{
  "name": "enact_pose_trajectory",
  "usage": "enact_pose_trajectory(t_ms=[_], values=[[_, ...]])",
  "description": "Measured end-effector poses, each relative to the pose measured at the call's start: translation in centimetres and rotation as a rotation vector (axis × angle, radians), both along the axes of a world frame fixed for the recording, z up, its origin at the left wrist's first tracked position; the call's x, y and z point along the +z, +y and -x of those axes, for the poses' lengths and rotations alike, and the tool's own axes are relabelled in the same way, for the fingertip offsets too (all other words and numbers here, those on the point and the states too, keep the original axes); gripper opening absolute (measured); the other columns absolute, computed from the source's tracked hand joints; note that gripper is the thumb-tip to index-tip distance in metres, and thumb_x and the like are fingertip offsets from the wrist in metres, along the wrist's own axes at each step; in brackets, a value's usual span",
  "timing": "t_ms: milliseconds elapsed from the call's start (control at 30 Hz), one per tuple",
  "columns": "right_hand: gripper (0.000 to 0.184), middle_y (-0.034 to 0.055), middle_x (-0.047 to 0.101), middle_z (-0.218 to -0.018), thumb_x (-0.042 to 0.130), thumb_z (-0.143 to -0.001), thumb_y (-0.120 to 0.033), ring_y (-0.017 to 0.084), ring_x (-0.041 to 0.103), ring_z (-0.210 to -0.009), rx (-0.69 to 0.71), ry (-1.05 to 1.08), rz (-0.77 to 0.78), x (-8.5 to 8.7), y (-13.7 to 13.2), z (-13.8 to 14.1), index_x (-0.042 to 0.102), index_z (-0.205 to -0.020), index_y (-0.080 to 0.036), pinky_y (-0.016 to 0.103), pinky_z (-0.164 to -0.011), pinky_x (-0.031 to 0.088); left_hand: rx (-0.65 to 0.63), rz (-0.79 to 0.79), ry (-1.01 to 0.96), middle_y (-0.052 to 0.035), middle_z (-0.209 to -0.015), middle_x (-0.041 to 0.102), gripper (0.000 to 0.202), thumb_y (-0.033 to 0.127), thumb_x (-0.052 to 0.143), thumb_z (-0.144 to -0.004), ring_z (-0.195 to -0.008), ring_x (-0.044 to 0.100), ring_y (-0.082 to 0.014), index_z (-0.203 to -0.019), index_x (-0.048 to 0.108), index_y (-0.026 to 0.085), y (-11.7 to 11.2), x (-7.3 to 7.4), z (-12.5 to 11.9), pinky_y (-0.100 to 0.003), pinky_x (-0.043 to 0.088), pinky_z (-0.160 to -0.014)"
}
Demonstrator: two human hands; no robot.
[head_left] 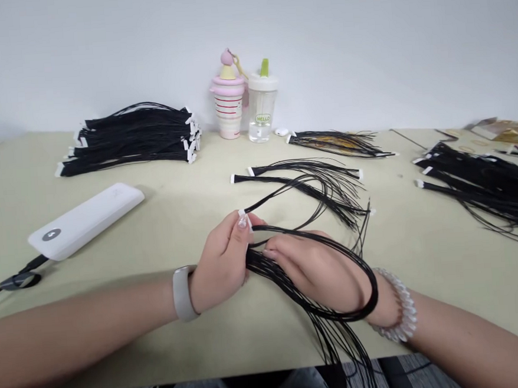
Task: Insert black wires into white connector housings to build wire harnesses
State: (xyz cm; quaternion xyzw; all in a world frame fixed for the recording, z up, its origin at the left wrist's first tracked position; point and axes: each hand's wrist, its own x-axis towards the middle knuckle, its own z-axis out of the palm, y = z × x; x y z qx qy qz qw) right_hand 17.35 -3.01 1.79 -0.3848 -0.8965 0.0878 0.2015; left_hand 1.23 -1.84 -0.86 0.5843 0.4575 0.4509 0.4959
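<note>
My left hand [221, 258] pinches a white connector [242, 214] at the end of a black wire harness [292, 289]. The thumb and fingers partly cover the connector. Just to the right, my right hand [320, 269] has its fingers closed together at a wire of this harness; the fingertips are partly hidden. Some wires loop around the right hand, while a loose bunch hangs down over the table's front edge. Beyond the hands lie two more black wire bundles with white connectors, the nearer bundle [305, 188] close to the held one.
A stack of black harnesses [135, 137] lies at the back left, a white power bank [87, 221] in front of it. Two cups, one pink [228, 104] and one clear [262, 111], stand by the wall. More harnesses [484, 181] lie at the right.
</note>
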Motion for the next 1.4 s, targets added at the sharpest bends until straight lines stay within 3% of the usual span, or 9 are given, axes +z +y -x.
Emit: enact_pose_trajectory(t_ms=[200,500,633,833,1000,1100,1200,1300,1400], values=[[0.020,0.0006,0.057,-0.071,0.039,-0.086,-0.019,0.011,0.049,-0.064,-0.018,-0.190,-0.045,1.0,0.5,-1.1,0.053,-0.072,-0.018,0.025,-0.062,0.038,0.020,0.061,0.035,0.0055,-0.055,0.039,0.038,0.052,0.031,-0.086,-0.032,0.039,-0.0040,-0.085,0.050,0.019,0.3,0.5,-0.1,-0.017,0.033,-0.030],[0.024,0.0022,0.055,-0.072,0.038,-0.088,-0.021,0.011,0.049,-0.068,0.026,-0.093,0.056,0.4,0.6,-1.0,0.056,-0.073,-0.016,0.023,-0.066,0.040,0.038,0.013,0.088,0.0055,-0.055,0.041,0.037,0.051,0.031,-0.086,-0.032,0.040,-0.0034,-0.083,0.049,0.019,0.5,0.5,-0.1,-0.016,0.034,-0.030],[0.021,0.0033,0.053,-0.071,0.044,-0.083,-0.020,0.012,0.048,-0.068,-0.107,-0.115,-0.141,1.4,0.5,-1.6,0.059,-0.068,-0.017,0.025,-0.063,0.038,-0.008,0.037,0.079,0.0063,-0.049,0.041,0.039,0.052,0.030,-0.086,-0.031,0.040,-0.0043,-0.078,0.047,0.018,0.5,0.7,-0.1,-0.015,0.034,-0.030],[0.015,-0.0013,0.058,-0.058,0.052,-0.079,-0.020,0.007,0.047,-0.049,-0.225,-0.114,-0.117,3.8,1.2,-4.1,0.065,-0.072,-0.018,0.021,-0.050,0.035,-0.003,0.059,0.075,0.0061,-0.044,0.043,0.039,0.053,0.031,-0.085,-0.032,0.041,-0.0059,-0.076,0.045,0.018,0.8,0.9,-0.3,-0.016,0.033,-0.032],[0.014,0.0011,0.066,-0.065,0.063,-0.070,-0.022,0.010,0.055,-0.053,-0.609,0.429,-0.542,5.7,1.9,-6.4,0.072,-0.082,-0.021,0.025,-0.051,0.038,-0.003,0.122,0.059,0.0053,-0.041,0.044,0.039,0.053,0.034,-0.085,-0.034,0.042,-0.0078,-0.073,0.045,0.018,1.0,1.2,-0.3,-0.018,0.033,-0.034],[0.026,0.0020,0.065,-0.105,0.049,-0.081,-0.021,0.014,0.061,-0.082,-0.466,0.991,-0.232,6.9,2.4,-7.8,0.069,-0.096,-0.025,0.030,-0.059,0.038,-0.001,0.118,0.068,0.0048,-0.040,0.042,0.040,0.054,0.035,-0.084,-0.035,0.041,-0.0083,-0.070,0.045,0.017,1.2,1.1,-0.3,-0.019,0.033,-0.035],[0.035,0.0004,0.064,-0.106,0.039,-0.084,-0.013,0.002,0.053,-0.058,-0.412,1.221,0.095,6.9,2.9,-8.3,0.063,-0.105,-0.029,0.028,-0.050,0.033,-0.015,0.141,0.029,0.0046,-0.042,0.043,0.042,0.055,0.036,-0.083,-0.034,0.041,-0.0083,-0.070,0.046,0.017,1.5,0.8,-0.2,-0.020,0.033,-0.036],[0.040,-0.0015,0.064,-0.075,0.047,-0.083,-0.014,0.001,0.041,-0.043,-0.352,1.146,0.258,5.4,3.0,-7.0,0.051,-0.119,-0.030,0.022,-0.043,0.033,-0.055,0.158,-0.021,0.0046,-0.044,0.044,0.041,0.055,0.038,-0.082,-0.035,0.041,-0.0077,-0.070,0.046,0.017,1.6,0.5,0.0,-0.020,0.034,-0.037],[0.017,-0.0015,0.059,-0.064,0.055,-0.081,-0.027,0.008,0.055,-0.056,-0.287,0.826,0.305,3.5,2.6,-4.7,0.060,-0.097,-0.021,0.022,-0.051,0.046,-0.066,0.169,0.002,0.0046,-0.043,0.044,0.041,0.053,0.037,-0.083,-0.034,0.041,-0.0073,-0.070,0.048,0.016,1.4,0.4,0.1,-0.019,0.032,-0.034]])
